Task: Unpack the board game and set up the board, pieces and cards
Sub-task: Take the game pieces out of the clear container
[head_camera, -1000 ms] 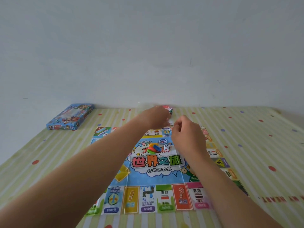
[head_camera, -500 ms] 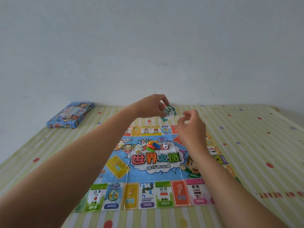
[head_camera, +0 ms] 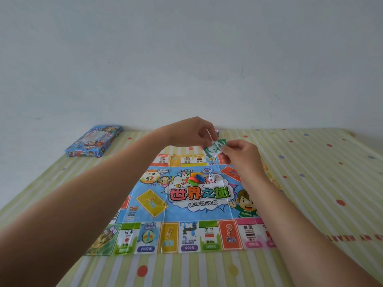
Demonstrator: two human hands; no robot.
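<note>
Pinching small green-and-white cards [head_camera: 213,149] from both sides: left fingers [head_camera: 204,135] curled over the top edge, right fingers [head_camera: 224,149] curled on the near-right corner. Held in the air above the far edge of the board [head_camera: 199,206], touching nothing else. Cannot tell whether wrapped bundle or loose stack: too small, partly blurred. Change over the last second: first both hands low at the far board edge; then cards lifted by left hand [head_camera: 192,131] alone, right hand [head_camera: 242,158] close but apart; now closed in and gripping too. Reads as the start of opening or splitting the cards, judgement only. Further out: board unfolded flat on the striped, dotted worktop [head_camera: 310,183], creased along the folds. Heaped at board centre: coloured tokens [head_camera: 196,179], white die [head_camera: 211,178] just beside. Far left, well apart from the board, near the wall: blue game box [head_camera: 93,142], lying flat. Status guess: board step done, pieces out but not placed, cards not yet laid on the orange and yellow card spaces printed on the board. Next probably needs: separate the decks, set down on those spaces without nudging the tokens. Risks: thin cards fanning or slipping out of a two-point pinch; light board shifting if brushed by a forearm.
</note>
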